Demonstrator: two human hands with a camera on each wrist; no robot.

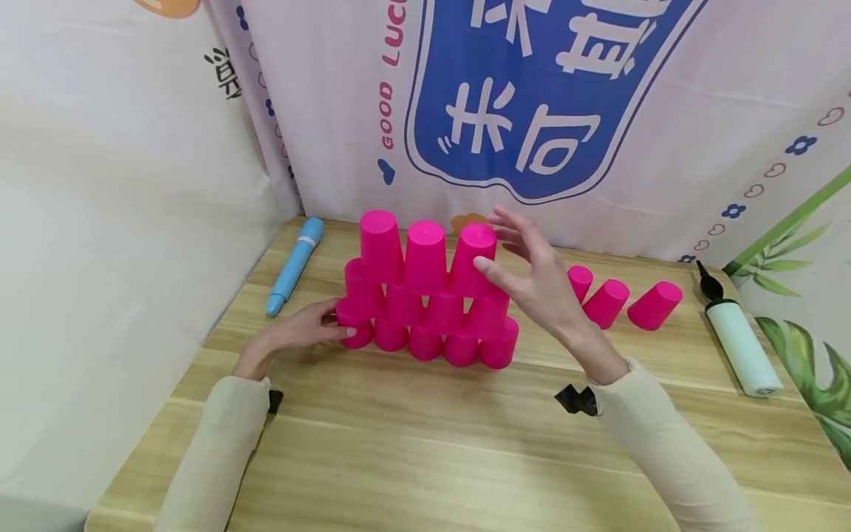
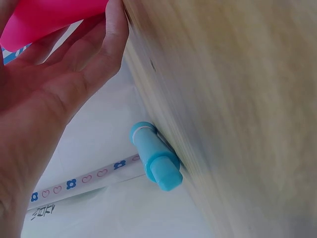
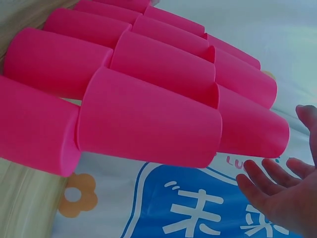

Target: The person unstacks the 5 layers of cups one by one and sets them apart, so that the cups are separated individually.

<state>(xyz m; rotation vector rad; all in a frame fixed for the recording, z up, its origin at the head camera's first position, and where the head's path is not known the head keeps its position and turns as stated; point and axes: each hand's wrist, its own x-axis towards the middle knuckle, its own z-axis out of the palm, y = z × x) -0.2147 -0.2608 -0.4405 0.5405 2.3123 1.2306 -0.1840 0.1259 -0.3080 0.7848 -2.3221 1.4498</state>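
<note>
Upside-down pink cups stand stacked in three tiers, with three cups on top. My left hand [image 1: 302, 325] is at the left end of the bottom tier, thumb in front and fingers curled behind the end cup [image 1: 359, 336]. In the left wrist view, part of this pink cup [image 2: 49, 20] lies within the left hand [image 2: 54, 94]. My right hand [image 1: 538, 284] is raised beside the rightmost top cup [image 1: 475, 251], fingers spread. The right wrist view shows a gap between the right hand [image 3: 282, 191] and the nearest top cup [image 3: 252, 124].
Three more pink cups [image 1: 606, 303] stand upside down to the right of the stack. Beyond them lies a pale green pump [image 1: 743, 347] with a black nozzle. A blue tube-shaped object [image 1: 295, 266] lies at the left back of the wooden table [image 1: 412, 443]. A printed curtain [image 1: 332, 96] hangs behind.
</note>
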